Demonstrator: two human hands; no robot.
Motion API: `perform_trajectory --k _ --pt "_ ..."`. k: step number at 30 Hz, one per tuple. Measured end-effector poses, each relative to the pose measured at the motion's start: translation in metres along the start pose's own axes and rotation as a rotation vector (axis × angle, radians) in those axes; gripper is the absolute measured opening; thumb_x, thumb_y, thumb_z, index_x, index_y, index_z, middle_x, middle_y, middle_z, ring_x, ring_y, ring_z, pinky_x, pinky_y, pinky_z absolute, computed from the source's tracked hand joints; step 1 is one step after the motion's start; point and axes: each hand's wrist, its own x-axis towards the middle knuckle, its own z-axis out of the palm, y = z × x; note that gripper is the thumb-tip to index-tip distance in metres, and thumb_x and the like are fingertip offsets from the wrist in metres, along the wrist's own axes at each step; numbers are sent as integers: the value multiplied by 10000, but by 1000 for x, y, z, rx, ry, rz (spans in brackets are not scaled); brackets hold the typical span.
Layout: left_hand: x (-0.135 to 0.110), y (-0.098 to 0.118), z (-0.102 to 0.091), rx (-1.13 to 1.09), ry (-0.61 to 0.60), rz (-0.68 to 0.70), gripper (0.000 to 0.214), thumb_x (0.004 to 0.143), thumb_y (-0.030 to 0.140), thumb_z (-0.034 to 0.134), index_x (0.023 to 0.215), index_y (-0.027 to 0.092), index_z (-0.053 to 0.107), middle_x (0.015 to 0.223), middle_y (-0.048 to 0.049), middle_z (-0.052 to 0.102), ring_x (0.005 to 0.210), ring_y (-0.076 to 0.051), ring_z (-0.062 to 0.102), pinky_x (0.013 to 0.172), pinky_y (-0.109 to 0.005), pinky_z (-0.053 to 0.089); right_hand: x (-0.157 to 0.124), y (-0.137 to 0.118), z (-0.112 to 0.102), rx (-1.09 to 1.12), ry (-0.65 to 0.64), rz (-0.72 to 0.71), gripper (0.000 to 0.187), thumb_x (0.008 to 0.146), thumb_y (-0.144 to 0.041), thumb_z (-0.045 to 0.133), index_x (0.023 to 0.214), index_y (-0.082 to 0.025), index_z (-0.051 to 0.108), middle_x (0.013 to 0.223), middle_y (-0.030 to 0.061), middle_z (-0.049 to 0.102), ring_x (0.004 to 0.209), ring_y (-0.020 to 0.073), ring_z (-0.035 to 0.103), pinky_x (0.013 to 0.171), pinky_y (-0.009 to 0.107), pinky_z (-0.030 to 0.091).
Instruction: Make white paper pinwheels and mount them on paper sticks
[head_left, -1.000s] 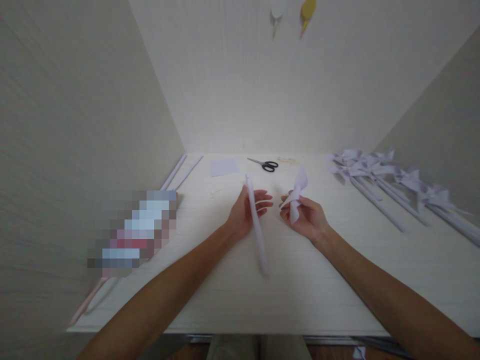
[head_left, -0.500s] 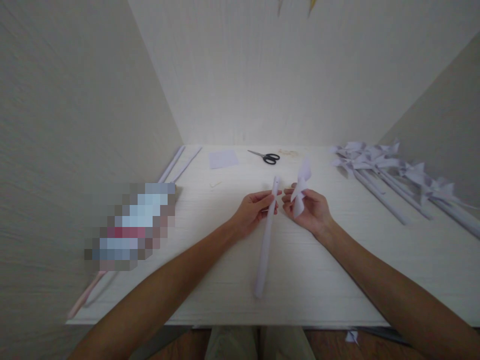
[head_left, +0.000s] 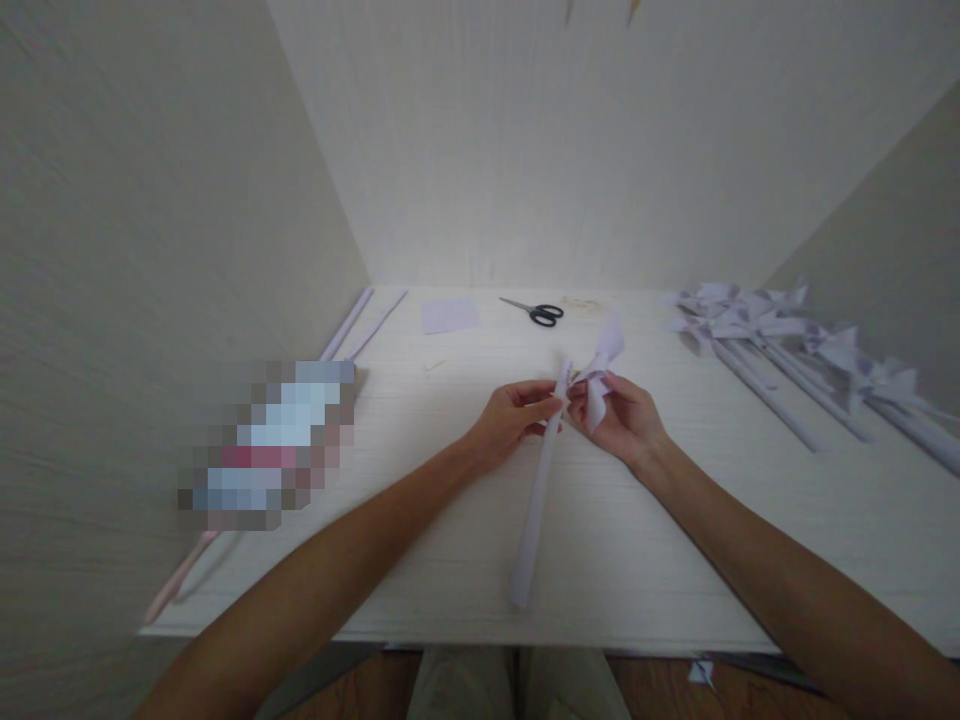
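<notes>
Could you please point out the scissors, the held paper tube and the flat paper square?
Scissors (head_left: 533,309), head view: where blades meet handles.
Paper tube (head_left: 538,482), head view: middle of its shaft.
Paper square (head_left: 450,315), head view: centre of its face.

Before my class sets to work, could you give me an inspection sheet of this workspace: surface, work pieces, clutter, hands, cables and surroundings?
Surface: white table, faintly streaked.
Job's things: paper tube, slanting; folded paper piece by its upper end, contact unclear.
Clutter: black-handled scissors and paper square toward the back; paper pinwheels at right; rolled tubes and a pixelated item, unidentifiable, at left.
Hands: left hand grips the paper tube near its upper end; right hand holds the folded paper piece.
Cables: nothing seen.
Surroundings: pale walls; brown floor with a small white piece.
</notes>
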Motion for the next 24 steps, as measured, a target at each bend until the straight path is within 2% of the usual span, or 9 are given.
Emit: perform_trajectory --k 9,24 --pt "1 -1 0 4 45 10 292 547 242 700 809 135 631 675 0 578 520 -54 507 519 -199 393 2 0 -2 13 18 12 43 661 -115 541 671 -157 537 610 17 630 557 87 577 535 171 495" --pt "2 -2 -1 14 36 18 271 562 236 690 803 130 623 673 5 568 512 -50 508 524 -206 392 3 0 -3 -1 21 0 46 652 -110 545 682 -145 545 617 31 638 567 99 588 528 176 494"
